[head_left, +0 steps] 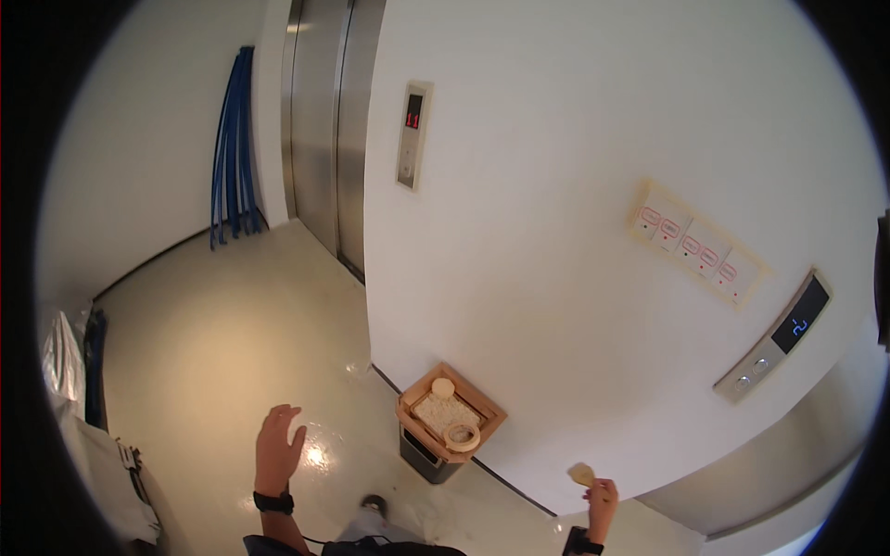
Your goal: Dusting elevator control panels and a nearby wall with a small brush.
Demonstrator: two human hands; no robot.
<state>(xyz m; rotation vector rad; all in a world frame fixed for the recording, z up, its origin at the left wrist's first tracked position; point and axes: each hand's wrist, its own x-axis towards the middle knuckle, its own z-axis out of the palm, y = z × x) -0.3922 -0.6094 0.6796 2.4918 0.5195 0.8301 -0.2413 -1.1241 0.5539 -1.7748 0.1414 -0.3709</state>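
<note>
My left hand (278,452) is raised over the floor at the lower left, fingers and thumb apart, holding nothing. At the lower right, near the base of the white wall, my right hand (603,503) is closed on a small tan, fan-shaped tool (581,474). Its wide end points up and left, and my fingers hide its handle. Between my hands a brown cardboard box (491,416) sits tilted on a dark bin (428,465). Inside it lie a pale ring-shaped roll (462,437), a pale round piece (443,388) and whitish crumpled material (445,413).
Steel elevator doors (315,139) stand at the far left of the wall (519,232). Blue straps (237,148) hang in the corner. The wall carries call panels (414,134) and taped paper labels (700,246). White wrapped items (102,473) stand at the left edge of the shiny floor (204,361).
</note>
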